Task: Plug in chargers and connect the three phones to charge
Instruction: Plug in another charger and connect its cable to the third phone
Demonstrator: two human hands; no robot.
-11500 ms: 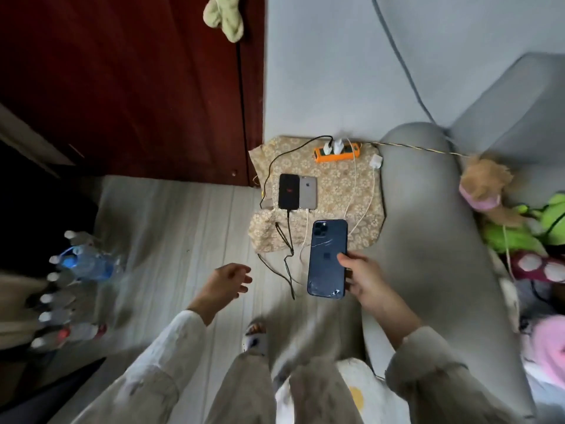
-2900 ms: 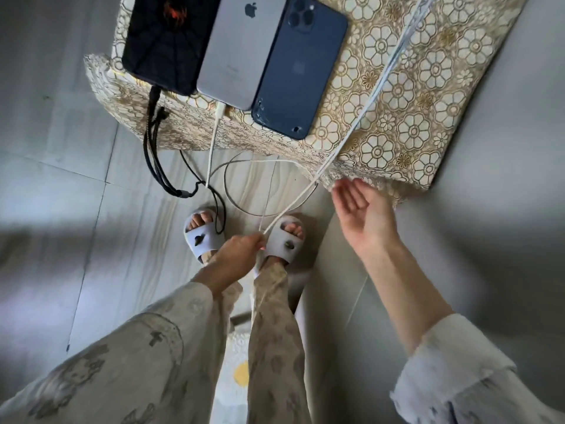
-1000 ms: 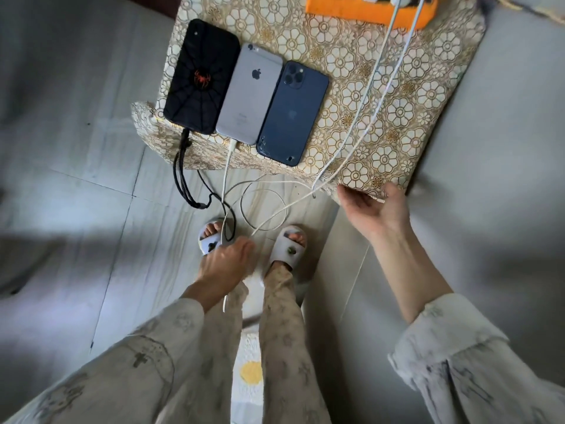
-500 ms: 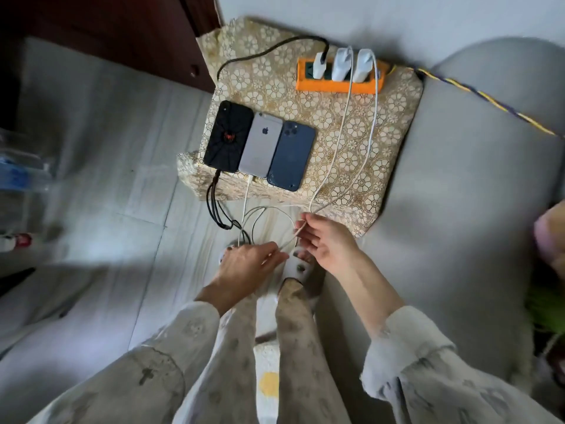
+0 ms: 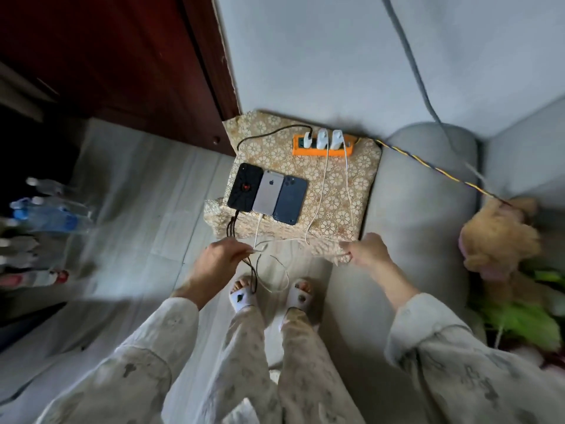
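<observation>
Three phones lie face down side by side on a floral cloth-covered stand: a black phone, a silver phone and a blue phone. Behind them an orange power strip carries three chargers. A black cable enters the black phone and a white one the silver phone; no cable shows at the blue phone. My left hand pinches a white cable end below the stand. My right hand curls at the cloth's front edge, where another white cable comes down to it.
A grey sofa armrest flanks the stand on the right, with plush toys beyond. Water bottles stand on the floor at left. A dark red door and grey wall are behind. Cable loops hang over my slippers.
The view has pulled back and up. My left hand rose from the floor with the white cable end. My right hand moved right to the cloth's front edge.
</observation>
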